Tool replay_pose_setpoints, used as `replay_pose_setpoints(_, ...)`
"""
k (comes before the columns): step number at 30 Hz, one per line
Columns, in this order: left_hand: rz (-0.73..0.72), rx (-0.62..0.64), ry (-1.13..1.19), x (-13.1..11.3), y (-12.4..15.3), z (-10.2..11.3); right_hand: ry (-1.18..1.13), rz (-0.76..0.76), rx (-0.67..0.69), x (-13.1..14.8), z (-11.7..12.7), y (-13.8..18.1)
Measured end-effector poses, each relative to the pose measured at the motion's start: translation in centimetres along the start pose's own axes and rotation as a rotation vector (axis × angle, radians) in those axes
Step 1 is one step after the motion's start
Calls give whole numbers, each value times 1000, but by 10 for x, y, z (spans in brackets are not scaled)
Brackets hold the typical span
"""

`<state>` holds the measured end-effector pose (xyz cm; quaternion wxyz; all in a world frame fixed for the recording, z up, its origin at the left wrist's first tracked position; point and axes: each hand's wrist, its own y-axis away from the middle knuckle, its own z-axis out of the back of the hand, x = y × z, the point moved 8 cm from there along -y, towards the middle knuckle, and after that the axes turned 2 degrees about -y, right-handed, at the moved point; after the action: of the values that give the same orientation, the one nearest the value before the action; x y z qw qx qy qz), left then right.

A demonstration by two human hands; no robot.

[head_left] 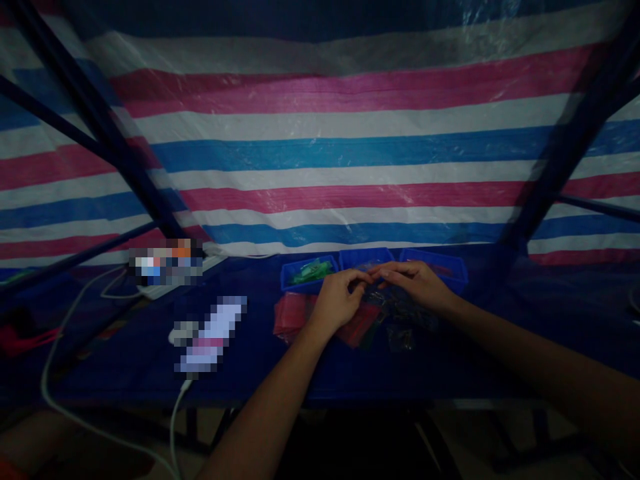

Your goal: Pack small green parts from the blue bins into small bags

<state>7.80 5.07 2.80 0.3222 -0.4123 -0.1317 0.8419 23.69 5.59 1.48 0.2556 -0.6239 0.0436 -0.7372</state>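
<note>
Both hands meet above the table, fingertips close together in front of the blue bins. My left hand (340, 300) has its fingers bent and pressed in; anything between them is too small or dark to make out. From the right, my right hand (420, 281) reaches over with thumb and fingers pinched at the same spot, its hold equally unclear. Beneath my left hand lie red plastic bags (289, 319), and another reddish bag (359, 327) is partly covered by it. Below my right hand spreads a pile of small dark clear packets (407, 308), with a loose packet (401, 338) nearer me.
Behind the hands stand a left blue bin (286, 277) with green pieces (313, 270), a middle blue bin (366, 256) and a right blue bin (461, 273). A blurred-out phone (215, 333) with a white cable (173, 417) and a power strip (155, 289) lie leftward. Striped sheeting (340, 153) hangs behind.
</note>
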Motion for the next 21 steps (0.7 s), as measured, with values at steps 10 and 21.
replay_pose_setpoints(10,-69,-274,-96,-13,1,27,470,311,-165,21,15,4)
replay_pose_setpoints(21,-41,-344,-73,-10,2,37,727,402,233,17,-25,11)
